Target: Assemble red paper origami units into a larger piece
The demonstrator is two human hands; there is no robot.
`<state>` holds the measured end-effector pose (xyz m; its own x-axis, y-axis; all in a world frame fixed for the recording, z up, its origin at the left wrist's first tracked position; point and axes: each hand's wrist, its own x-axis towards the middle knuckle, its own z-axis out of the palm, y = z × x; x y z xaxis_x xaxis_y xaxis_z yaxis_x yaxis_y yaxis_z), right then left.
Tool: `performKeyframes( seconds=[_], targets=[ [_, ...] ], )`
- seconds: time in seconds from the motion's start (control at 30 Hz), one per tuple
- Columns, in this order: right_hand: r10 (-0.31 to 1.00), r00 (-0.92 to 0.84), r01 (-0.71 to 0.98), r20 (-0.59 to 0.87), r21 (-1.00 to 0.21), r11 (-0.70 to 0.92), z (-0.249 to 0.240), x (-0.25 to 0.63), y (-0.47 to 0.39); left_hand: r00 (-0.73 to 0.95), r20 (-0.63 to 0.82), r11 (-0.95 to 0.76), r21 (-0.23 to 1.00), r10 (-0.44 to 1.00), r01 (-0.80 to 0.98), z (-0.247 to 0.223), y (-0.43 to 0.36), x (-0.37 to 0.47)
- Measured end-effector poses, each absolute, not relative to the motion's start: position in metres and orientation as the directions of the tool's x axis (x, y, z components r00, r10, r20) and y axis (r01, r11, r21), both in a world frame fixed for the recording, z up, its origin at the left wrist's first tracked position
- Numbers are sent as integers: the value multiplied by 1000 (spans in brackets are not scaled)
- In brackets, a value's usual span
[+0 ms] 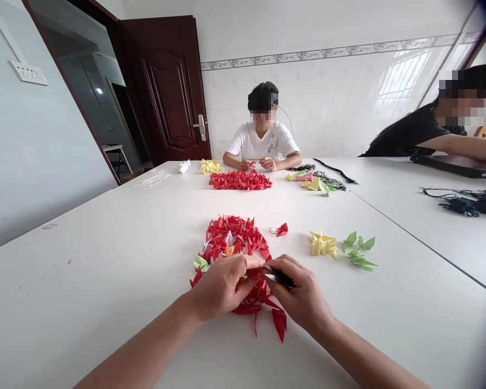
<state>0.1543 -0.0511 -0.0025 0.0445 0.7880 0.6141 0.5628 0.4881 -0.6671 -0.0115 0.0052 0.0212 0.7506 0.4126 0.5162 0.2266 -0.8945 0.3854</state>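
A heap of small folded red paper cranes [238, 233] lies on the white table in front of me, with a few pale purple, yellow and green ones mixed in. My left hand [227, 283] is closed above the near part of this heap, its thumb and fingers pinching what looks like a red paper crane, mostly hidden. Close beside it, my right hand [305, 294] grips a small black tool [281, 276] with a silvery part; its exact kind is unclear. The fingertips of both hands nearly meet. A single red crane [282, 230] sits just beyond my right hand.
Yellow cranes [323, 245] and green cranes [360, 251] lie to the right. Across the white table [125, 281], a person in a white shirt [263, 140] handles red paper behind another red heap [241, 181]. Black cords [470, 204] lie far right, near another person's arm.
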Motion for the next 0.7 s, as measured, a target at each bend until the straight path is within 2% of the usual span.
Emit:
performKeyframes(
  seconds=[0.1,0.17,0.3,0.47,0.7],
  targets=[
    [802,72,603,593,-666,438,-5,162,-43,740,563,-916,354,368,187,20,10,-12],
    [811,165,625,562,-695,354,-7,173,-34,691,621,-923,326,371,202,23,19,-17],
    [783,453,631,427,-774,57,-16,198,-12,531,639,-828,373,556,418,30,44,-38],
    [816,477,623,326,-780,-52,-23,207,-1,480,420,-638,487,770,596,30,68,-59],
    [814,494,633,306,-769,-95,-23,206,0,472,227,-509,571,852,644,36,70,-77]
  ],
)
